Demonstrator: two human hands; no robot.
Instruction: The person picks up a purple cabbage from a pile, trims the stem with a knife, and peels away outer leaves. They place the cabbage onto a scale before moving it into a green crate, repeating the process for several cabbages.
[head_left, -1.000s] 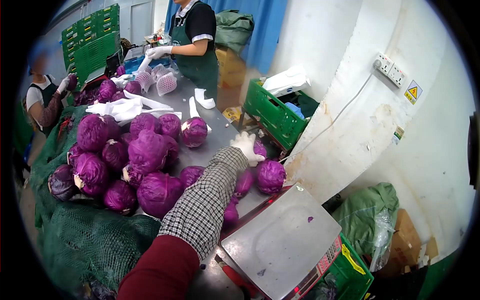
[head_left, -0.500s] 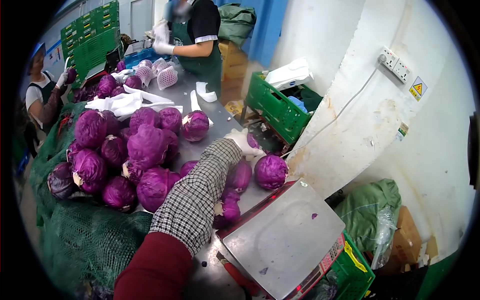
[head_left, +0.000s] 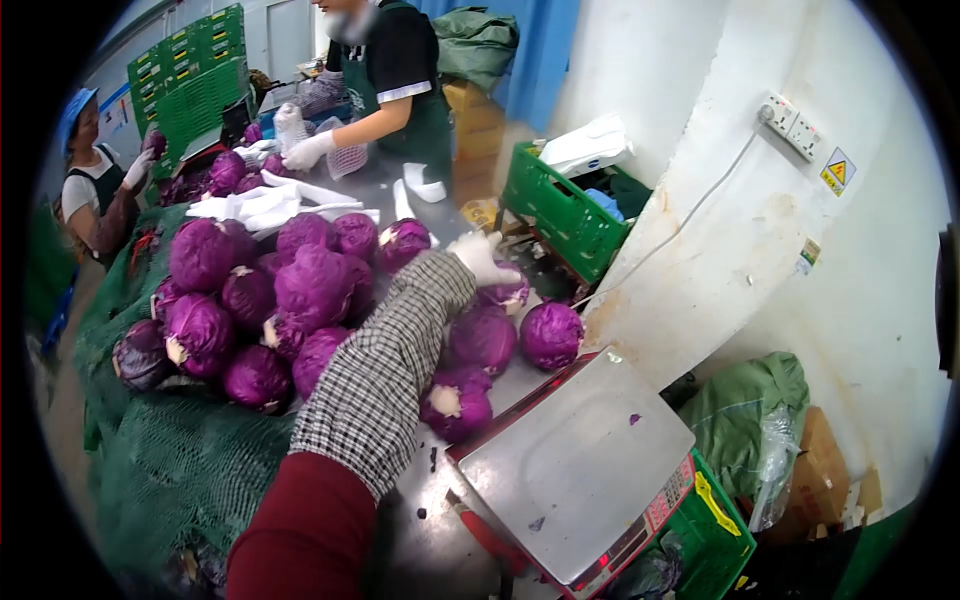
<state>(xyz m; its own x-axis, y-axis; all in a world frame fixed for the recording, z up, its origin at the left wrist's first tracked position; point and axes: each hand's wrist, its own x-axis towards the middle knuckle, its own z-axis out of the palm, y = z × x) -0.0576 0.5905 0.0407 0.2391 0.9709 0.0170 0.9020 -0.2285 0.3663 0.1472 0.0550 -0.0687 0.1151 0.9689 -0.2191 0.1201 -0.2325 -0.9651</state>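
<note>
My left hand [head_left: 481, 259], in a white glove, reaches out over the steel table. Its thumb and fingers are spread at the upper edge of a red cabbage [head_left: 508, 292], which the hand partly covers; whether it still touches is hard to see. Closer to me lie another red cabbage [head_left: 483, 340] and one with its pale stem end showing [head_left: 458, 402]. To the right sits a single red cabbage [head_left: 551, 335], just behind the scale [head_left: 580, 465]. Left of my checked sleeve [head_left: 385, 350] is a heap of red cabbages [head_left: 310, 285]. My right hand is out of view.
A red-handled tool [head_left: 490, 535] lies beside the scale. White foam strips [head_left: 265, 205] rest behind the heap, and green netting [head_left: 180, 460] hangs at the left. A green crate [head_left: 565, 220] stands by the wall. Two co-workers [head_left: 385, 90] [head_left: 95, 185] are at the back.
My left hand has drawn back slightly up and left from the red cabbage, which now shows more. The view has shifted a little. The co-worker at the back has lowered a gloved hand toward the netted cabbages.
</note>
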